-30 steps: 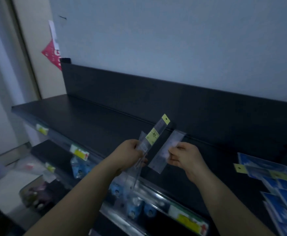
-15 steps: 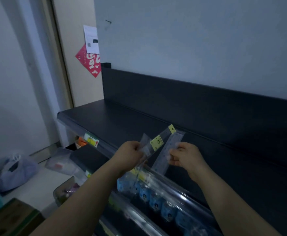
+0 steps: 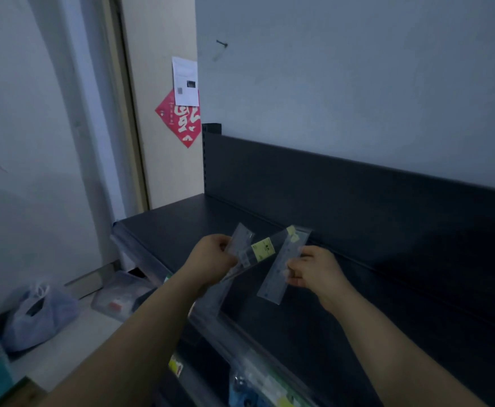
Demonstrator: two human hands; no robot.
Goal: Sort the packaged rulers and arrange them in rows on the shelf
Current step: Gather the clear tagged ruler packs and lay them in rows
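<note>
Left hand (image 3: 211, 257) gripping packaged rulers (image 3: 258, 251), right hand (image 3: 314, 270) pinching one ruler (image 3: 281, 267)

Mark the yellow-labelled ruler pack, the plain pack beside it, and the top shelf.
Yellow-labelled ruler pack (image 3: 263, 250): head view, its yellow label.
Plain pack (image 3: 275, 279): head view, lower half of sleeve.
Top shelf (image 3: 181, 227): head view, bare left surface.

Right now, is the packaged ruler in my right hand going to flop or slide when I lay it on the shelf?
Probably stiff: the packaged ruler juts straight both ways from the pinch of the right hand. Likely light, since that pinch alone holds it. Its glossy wrapper may slide on the smooth shelf.
</note>
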